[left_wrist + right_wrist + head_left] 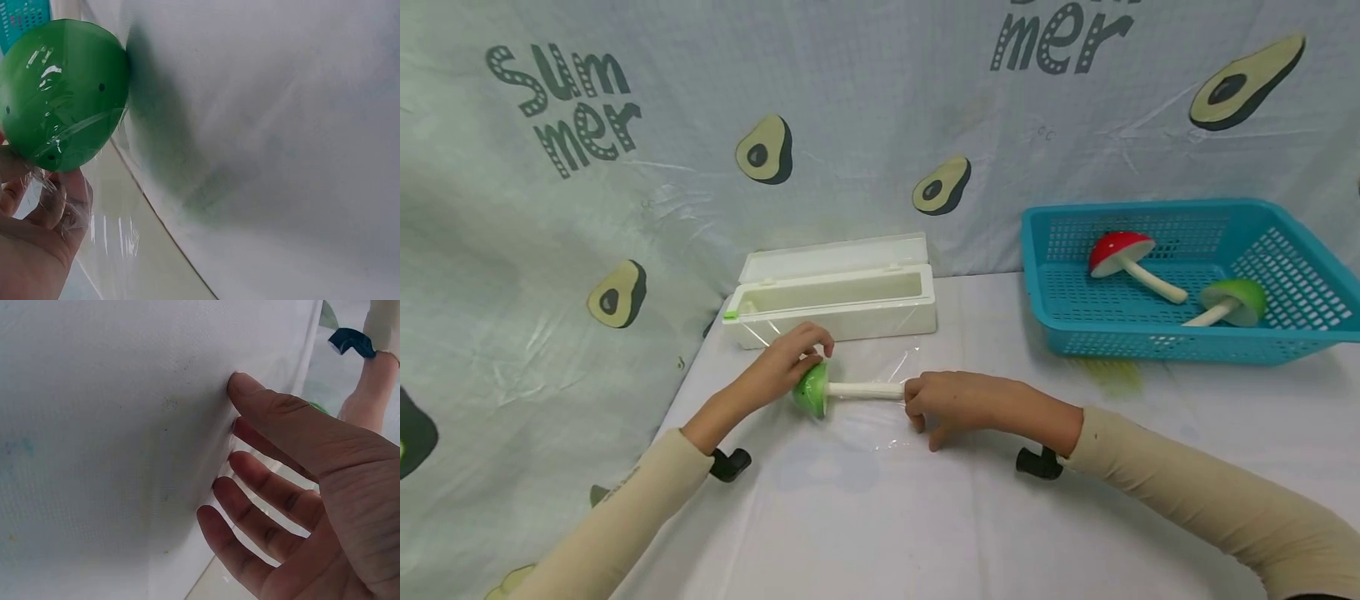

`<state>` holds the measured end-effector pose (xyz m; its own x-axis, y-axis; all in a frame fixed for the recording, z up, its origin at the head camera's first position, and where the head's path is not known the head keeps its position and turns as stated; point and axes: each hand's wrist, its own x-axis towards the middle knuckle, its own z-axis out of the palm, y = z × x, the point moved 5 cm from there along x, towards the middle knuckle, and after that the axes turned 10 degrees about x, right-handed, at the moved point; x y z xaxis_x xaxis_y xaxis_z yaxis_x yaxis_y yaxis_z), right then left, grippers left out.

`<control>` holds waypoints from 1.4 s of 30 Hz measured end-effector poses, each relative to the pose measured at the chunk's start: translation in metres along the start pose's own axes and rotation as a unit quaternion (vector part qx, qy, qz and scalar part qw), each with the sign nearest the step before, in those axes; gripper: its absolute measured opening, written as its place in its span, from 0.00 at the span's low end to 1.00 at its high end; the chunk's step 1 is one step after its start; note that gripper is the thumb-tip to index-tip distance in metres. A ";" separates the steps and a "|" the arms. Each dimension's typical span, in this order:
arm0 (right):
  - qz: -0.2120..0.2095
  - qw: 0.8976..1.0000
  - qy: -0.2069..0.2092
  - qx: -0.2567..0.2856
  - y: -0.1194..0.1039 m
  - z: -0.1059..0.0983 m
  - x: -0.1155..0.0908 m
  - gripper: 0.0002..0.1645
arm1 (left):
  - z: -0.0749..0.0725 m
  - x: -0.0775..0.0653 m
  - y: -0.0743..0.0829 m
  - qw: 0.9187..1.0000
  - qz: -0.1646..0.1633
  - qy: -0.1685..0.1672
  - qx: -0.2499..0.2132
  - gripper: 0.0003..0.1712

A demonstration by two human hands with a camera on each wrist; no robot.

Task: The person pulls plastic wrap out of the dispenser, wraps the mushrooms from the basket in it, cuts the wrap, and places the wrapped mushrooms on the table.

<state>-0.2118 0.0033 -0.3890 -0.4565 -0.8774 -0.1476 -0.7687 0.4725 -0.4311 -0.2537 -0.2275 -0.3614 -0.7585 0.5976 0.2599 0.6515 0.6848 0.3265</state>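
Observation:
A toy mushroom (811,390) with a glossy green cap and white stem lies on its side on a sheet of clear plastic wrap (880,437). My left hand (786,360) is at the cap's far edge, pinching wrinkled wrap between thumb and fingers. In the left wrist view, the wrap stretches over the dark-spotted cap (69,94) and hangs from the fingers. My right hand (953,404) is at the stem's end, hiding its tip. Its fingers (250,519) are spread and gently bent in the right wrist view, fingertips right at the table surface.
Behind the hands stands a long white box (842,323) with its lid raised. A blue mesh basket (1157,343) at the back right holds a red-capped mushroom (1116,250) and a green-capped mushroom (1243,300). An avocado-print cloth (850,83) hangs behind the white-covered table (880,533).

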 end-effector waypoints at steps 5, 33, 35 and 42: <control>-0.006 1.000 0.010 -0.011 -0.008 -0.009 0.007 0.05 | 0.001 -0.001 0.000 0.999 -0.016 -0.020 -0.020 0.09; -0.065 0.997 0.019 -0.032 -0.011 0.010 0.003 0.13 | -0.008 -0.016 0.005 0.979 -0.005 -0.182 0.088 0.29; -0.076 0.996 0.024 -0.038 -0.011 0.011 0.002 0.10 | -0.010 -0.016 0.007 0.975 0.013 -0.189 0.119 0.32; -0.114 0.993 0.030 0.002 -0.014 0.013 0.000 0.09 | -0.015 -0.018 0.002 0.971 0.030 -0.197 0.134 0.33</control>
<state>-0.1952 -0.0045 -0.3944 -0.2963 -0.9551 0.0085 -0.8535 0.2607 -0.4512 -0.2388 -0.2434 -0.3522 -0.6888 0.7160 -0.1135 0.7146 0.6969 0.0599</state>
